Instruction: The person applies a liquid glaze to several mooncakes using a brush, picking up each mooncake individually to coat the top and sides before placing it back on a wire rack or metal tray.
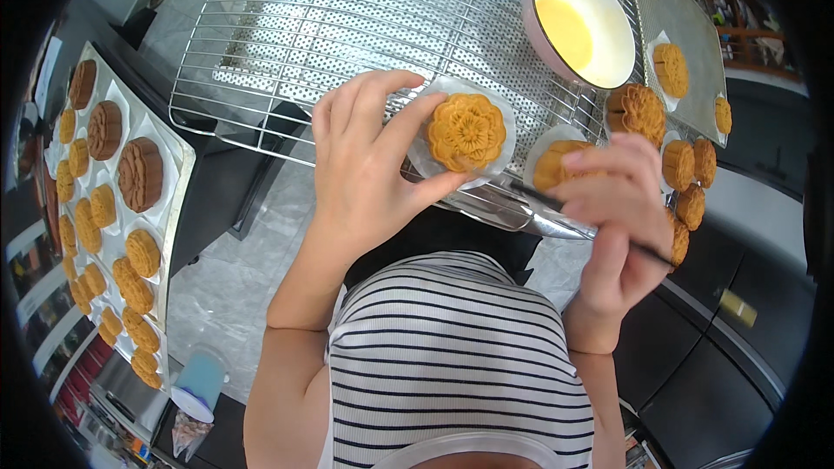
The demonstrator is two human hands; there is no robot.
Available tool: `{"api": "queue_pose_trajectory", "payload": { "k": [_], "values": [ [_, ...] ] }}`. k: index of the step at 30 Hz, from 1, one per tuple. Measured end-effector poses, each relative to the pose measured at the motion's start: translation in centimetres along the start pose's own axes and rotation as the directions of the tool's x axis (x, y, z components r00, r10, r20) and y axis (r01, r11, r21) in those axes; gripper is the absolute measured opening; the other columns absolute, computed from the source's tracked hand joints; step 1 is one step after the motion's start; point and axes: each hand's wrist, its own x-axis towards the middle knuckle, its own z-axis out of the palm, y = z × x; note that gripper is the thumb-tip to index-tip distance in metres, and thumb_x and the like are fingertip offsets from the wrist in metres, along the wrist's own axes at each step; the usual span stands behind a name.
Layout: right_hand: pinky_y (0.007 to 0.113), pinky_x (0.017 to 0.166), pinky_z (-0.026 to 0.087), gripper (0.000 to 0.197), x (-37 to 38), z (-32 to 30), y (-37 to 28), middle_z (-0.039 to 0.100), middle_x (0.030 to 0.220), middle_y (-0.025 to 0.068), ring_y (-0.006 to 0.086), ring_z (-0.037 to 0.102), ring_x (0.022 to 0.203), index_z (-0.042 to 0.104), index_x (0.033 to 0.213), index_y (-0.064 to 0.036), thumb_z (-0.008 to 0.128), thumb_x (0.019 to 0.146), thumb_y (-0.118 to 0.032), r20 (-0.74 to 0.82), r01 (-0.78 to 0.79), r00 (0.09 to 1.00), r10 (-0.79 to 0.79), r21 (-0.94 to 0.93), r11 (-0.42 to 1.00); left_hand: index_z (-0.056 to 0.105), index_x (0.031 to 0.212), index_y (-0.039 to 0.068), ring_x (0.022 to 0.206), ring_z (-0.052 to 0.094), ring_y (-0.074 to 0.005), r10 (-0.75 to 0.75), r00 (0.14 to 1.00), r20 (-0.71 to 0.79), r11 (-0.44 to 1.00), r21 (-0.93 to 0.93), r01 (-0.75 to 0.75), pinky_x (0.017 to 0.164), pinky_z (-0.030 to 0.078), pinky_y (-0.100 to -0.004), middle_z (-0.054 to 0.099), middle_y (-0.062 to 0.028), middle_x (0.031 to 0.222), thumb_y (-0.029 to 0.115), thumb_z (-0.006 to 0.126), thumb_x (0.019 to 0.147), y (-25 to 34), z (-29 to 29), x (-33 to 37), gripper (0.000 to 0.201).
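Observation:
A golden mooncake [466, 132] with a flower pattern sits on a round of white paper at the near edge of the wire rack. My left hand [369, 161] steadies it, thumb at its near side and index finger at its left side. In my right hand [621, 217], blurred by motion, is a slim brush [543, 198] with a dark handle. The brush's tip meets the near right edge of the mooncake. Partly behind my right fingers lies another mooncake [551, 163] on paper. A pink bowl [532, 30], white inside, holds yellow liquid beyond my right hand.
The wire rack [261, 43] stands over a perforated metal tray. More mooncakes [637, 111] crowd its right side, and a tray [695, 52] with others is farther right. At left, a paper-lined tray [178, 174] carries several golden and brown mooncakes. A blue container [201, 375] stands lower left.

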Motion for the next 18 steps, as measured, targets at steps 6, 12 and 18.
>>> {"api": "queue_pose_trajectory", "payload": {
  "k": [6,12,18],
  "values": [
    [0.048,0.092,0.042,0.02,-0.3,-0.5,1.0,0.072,0.087,0.0047,0.0263,0.067,0.091,0.071,0.085,-0.0079,0.056,0.094,-0.017,-0.228,-0.072,0.973,0.04,-0.134,0.988,0.071,0.113,0.012,0.117,0.053,-0.0266,0.031,0.999,-0.025,0.999,0.012,-0.031,0.098,0.035,-0.0412,0.06,-0.0034,0.124,0.037,0.092,0.056,0.2,0.1,0.3,0.066],
    [0.048,0.097,0.041,0.022,-1.3,-0.2,0.5,0.072,0.085,0.0042,0.028,0.068,0.096,0.07,0.083,-0.0086,0.058,0.094,-0.023,-0.008,-0.01,1.0,0.01,-0.025,1.0,0.071,0.111,0.011,0.115,0.053,-0.0266,0.008,1.0,0.0,1.0,0.018,-0.008,0.097,0.036,-0.0411,0.06,-0.0042,0.123,0.038,0.093,0.056,0.2,-0.1,0.1,0.066],
    [0.048,0.094,0.041,0.021,-1.4,0.1,0.8,0.072,0.083,0.0043,0.0281,0.068,0.095,0.069,0.083,-0.0076,0.058,0.095,-0.022,-0.196,-0.035,0.98,0.008,-0.137,0.99,0.07,0.111,0.01,0.114,0.053,-0.0272,0.034,0.999,-0.03,0.999,0.031,-0.033,0.096,0.036,-0.0414,0.06,-0.0046,0.123,0.038,0.092,0.055,0.2,0.1,0.3,0.066]
  ]
}}
